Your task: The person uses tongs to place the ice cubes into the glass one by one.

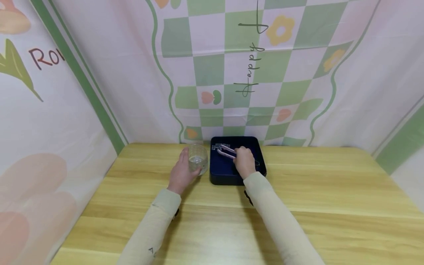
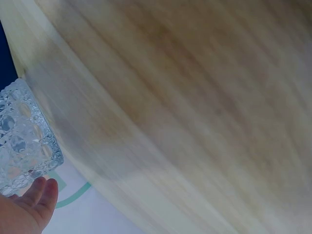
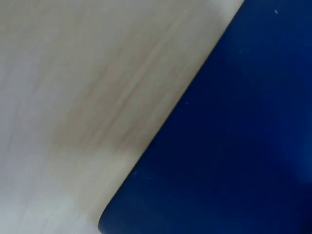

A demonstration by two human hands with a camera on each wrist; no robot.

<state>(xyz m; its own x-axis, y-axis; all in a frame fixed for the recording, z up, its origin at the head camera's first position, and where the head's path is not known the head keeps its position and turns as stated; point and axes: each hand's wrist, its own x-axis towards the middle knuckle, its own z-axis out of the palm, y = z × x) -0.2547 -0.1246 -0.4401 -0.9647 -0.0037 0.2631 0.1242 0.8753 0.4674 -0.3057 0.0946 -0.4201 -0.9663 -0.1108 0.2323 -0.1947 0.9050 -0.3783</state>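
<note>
A clear glass point(image 1: 197, 156) stands on the table left of a dark blue tray point(image 1: 225, 180). My left hand point(image 1: 183, 173) holds it from the left, thumb at the near side. Its embossed wall shows at the left edge of the left wrist view, where the glass point(image 2: 24, 141) is beside fingers point(image 2: 44, 195) of that hand. Over the tray, my right hand point(image 1: 245, 162) grips pale tongs point(image 1: 226, 153) whose two arms point left. By the tong tips lie small whitish or clear bits point(image 1: 216, 147), too small to make out. The right wrist view shows only table and tray, not the hand.
The tray's raised wall point(image 3: 209, 146) stands beside bare wood in the right wrist view. Behind the wooden table point(image 1: 331, 184) hangs a curtain point(image 1: 212, 73) with green checks, close to the tray's back edge. Another printed curtain point(image 1: 59, 129) stands at the left.
</note>
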